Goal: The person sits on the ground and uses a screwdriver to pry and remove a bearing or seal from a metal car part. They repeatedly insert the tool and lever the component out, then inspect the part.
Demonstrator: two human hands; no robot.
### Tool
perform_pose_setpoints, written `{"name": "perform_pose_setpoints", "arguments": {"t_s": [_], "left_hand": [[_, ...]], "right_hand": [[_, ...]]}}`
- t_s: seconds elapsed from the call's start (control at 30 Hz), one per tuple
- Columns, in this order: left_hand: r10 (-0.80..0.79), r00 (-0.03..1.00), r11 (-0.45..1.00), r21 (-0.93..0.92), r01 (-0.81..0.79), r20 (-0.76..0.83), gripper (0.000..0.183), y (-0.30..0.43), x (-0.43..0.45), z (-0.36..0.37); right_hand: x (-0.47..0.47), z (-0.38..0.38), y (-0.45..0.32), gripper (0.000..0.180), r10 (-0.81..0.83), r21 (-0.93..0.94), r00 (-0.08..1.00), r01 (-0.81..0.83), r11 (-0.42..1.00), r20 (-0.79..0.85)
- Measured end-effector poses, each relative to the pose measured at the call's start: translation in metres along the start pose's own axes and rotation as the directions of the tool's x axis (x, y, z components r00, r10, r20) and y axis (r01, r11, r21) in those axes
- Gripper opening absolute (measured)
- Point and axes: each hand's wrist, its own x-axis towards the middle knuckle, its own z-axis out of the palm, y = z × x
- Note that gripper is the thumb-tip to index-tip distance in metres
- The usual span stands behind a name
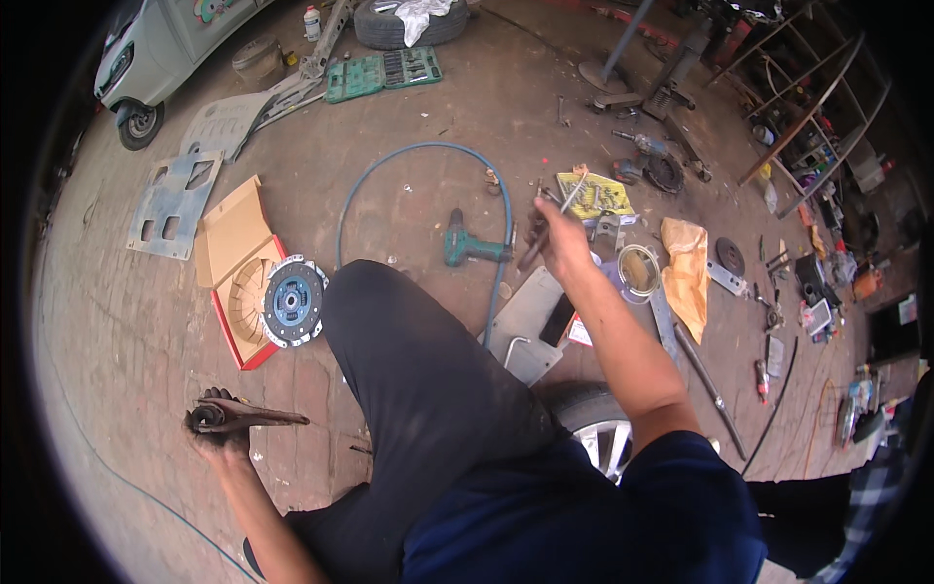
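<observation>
In my left hand (pixel 219 431), with its grease-blackened fingers, is a dark clutch release fork (pixel 266 418). A round release bearing (pixel 209 416) sits at its near end, and the fork's narrow end points right. Out over the floor on the right, my right hand (pixel 558 233) grips a slim metal rod (pixel 575 191); its blackened fingers are partly hidden. Beyond it lies a yellow tray (pixel 600 196) with small metal hardware. Left of my knee, a clutch disc on a pressure plate (pixel 292 300) leans on an open cardboard box (pixel 244 306).
A green cordless drill (pixel 467 244) lies inside a blue hose loop (pixel 365 175). A metal plate (pixel 522 321) and a wheel (pixel 595 423) are by my right leg. An open green socket set (pixel 383 73) lies ahead. Another person's checked sleeve (pixel 868 504) shows at right.
</observation>
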Motion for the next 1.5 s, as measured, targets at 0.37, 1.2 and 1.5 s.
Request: {"name": "perform_pose_setpoints", "arguments": {"t_s": [0.37, 1.2, 1.5], "left_hand": [[-0.031, 0.999, 0.995, 0.094, 0.034, -0.035, 0.061, -0.013, 0.013, -0.002], [-0.015, 1.0, 0.995, 0.101, 0.017, -0.021, 0.061, -0.008, 0.001, -0.027], [-0.006, 0.998, 0.998, 0.06, 0.01, -0.058, 0.058, -0.007, -0.001, -0.022]], "right_hand": [[-0.08, -0.174, 0.189, 0.038, 0.682, -0.358, 0.722, -0.671, 0.65, -0.116], [-0.025, -0.018, 0.145, 0.033, -0.24, -0.889, 0.869, 0.455, 0.045, 0.432], [-0.004, -0.073, 0.203, 0.04, 0.291, -0.904, 0.903, 0.379, -0.197, 0.315]]}}
